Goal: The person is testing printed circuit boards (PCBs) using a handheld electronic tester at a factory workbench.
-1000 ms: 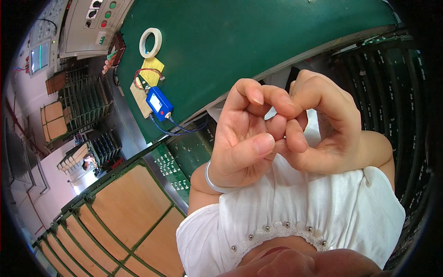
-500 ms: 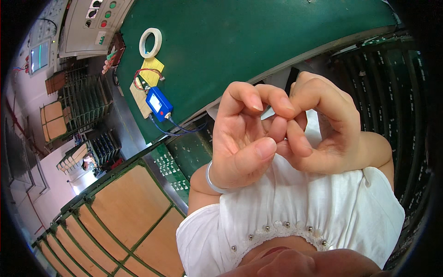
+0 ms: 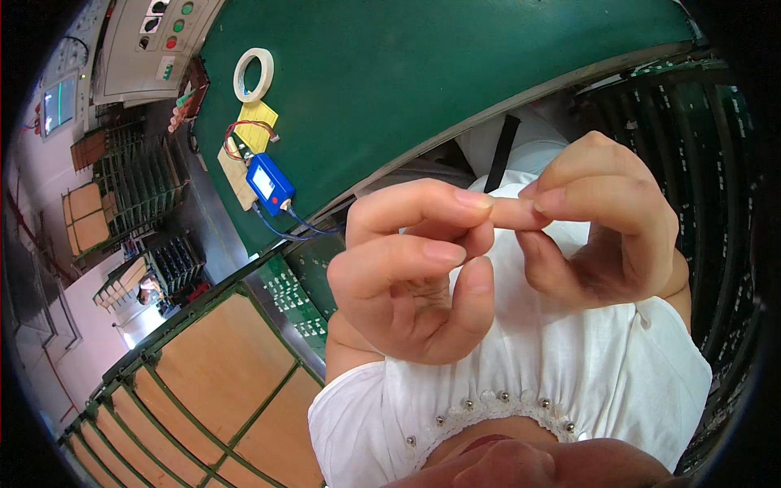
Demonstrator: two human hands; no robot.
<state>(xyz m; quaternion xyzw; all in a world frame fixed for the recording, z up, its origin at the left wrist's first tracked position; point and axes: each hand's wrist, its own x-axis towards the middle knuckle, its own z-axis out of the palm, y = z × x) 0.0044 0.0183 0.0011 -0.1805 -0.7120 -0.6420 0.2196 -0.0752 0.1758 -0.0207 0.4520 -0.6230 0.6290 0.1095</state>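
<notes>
Both hands are raised together in front of my white top (image 3: 537, 342). My left hand (image 3: 407, 272) has its fingers loosely curled and apart, with the thumb standing off from them. Between the two hands one finger stretches across and seems to belong to my left hand. My right hand (image 3: 614, 220) pinches the tip of that finger between thumb and forefinger, its other fingers folded in. Whether some small thing lies in the pinch cannot be made out.
A green table (image 3: 423, 73) holds a blue cabled device (image 3: 269, 183), a yellow paper (image 3: 258, 122) and a white tape roll (image 3: 253, 75). Racks with tan panels (image 3: 220, 358) stand at lower left, dark racks (image 3: 691, 203) at right. A control panel (image 3: 154, 49) is at upper left.
My left hand has turned and come nearer to me, its thumb now away from the pinch. The right hand has shifted slightly right, drawing out from the tight cluster of fingers.
</notes>
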